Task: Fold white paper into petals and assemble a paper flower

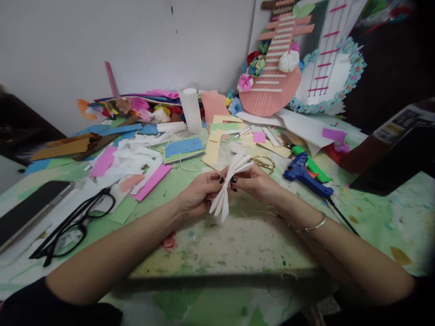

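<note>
Above the middle of the table, a folded white paper bundle (224, 192), pinched at its waist and fanned at both ends, is held between both hands. My left hand (199, 192) closes on its left side, thumb and fingers at the waist. From the other side, my right hand (254, 181) grips the waist too, its thumb almost meeting the left one. Gold-handled scissors (268, 164) lie just behind my right hand. To the right of that hand rests a blue glue gun (306, 175). The far fingers of both hands are partly hidden.
Black glasses (79, 222) and a phone (32, 206) lie at the left. White paper scraps (134, 156) and a blue paper stack (183, 147) are behind my left hand. A white roll (190, 111) and paper guitar (272, 86) stand at the back, a bottle (384, 136) at right.
</note>
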Demonstrator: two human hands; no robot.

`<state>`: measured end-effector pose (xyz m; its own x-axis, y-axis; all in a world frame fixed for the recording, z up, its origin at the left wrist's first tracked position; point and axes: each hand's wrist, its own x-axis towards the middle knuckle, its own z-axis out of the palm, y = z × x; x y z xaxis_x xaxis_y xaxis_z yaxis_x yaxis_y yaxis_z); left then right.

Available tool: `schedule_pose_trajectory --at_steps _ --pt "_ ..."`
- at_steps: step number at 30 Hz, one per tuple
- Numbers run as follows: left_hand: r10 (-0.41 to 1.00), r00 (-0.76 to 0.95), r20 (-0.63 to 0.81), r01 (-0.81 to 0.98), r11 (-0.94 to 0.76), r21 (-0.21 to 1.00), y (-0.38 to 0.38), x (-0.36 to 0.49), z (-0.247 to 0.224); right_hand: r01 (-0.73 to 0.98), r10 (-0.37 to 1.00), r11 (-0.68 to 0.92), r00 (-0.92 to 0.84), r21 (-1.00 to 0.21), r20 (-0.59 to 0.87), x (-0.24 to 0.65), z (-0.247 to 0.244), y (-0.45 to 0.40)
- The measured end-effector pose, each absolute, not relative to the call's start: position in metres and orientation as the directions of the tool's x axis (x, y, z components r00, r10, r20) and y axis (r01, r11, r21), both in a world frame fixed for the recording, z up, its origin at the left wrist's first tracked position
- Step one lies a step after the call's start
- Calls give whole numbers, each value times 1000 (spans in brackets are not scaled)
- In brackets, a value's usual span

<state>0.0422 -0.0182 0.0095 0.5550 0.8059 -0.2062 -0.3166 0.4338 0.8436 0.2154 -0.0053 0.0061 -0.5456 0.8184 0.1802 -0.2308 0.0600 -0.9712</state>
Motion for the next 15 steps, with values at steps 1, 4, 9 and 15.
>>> schedule_pose_trajectory --at_steps 1,4,9,15 --pt "798 565 -210 -329 451 830 -18 42 9 -200 815 98 -547 -975 194 216 7 -5" --pt "783 585 -213 -363 488 794 -17 42 7 -117 821 224 -512 -968 252 218 8 -3" --pt "818 531 -221 -409 477 778 -13 41 7 54 846 394 -413 -918 339 218 7 -3" --pt "873 451 -184 -472 408 781 -11 41 7 142 908 328 -319 -934 271 217 9 -4"
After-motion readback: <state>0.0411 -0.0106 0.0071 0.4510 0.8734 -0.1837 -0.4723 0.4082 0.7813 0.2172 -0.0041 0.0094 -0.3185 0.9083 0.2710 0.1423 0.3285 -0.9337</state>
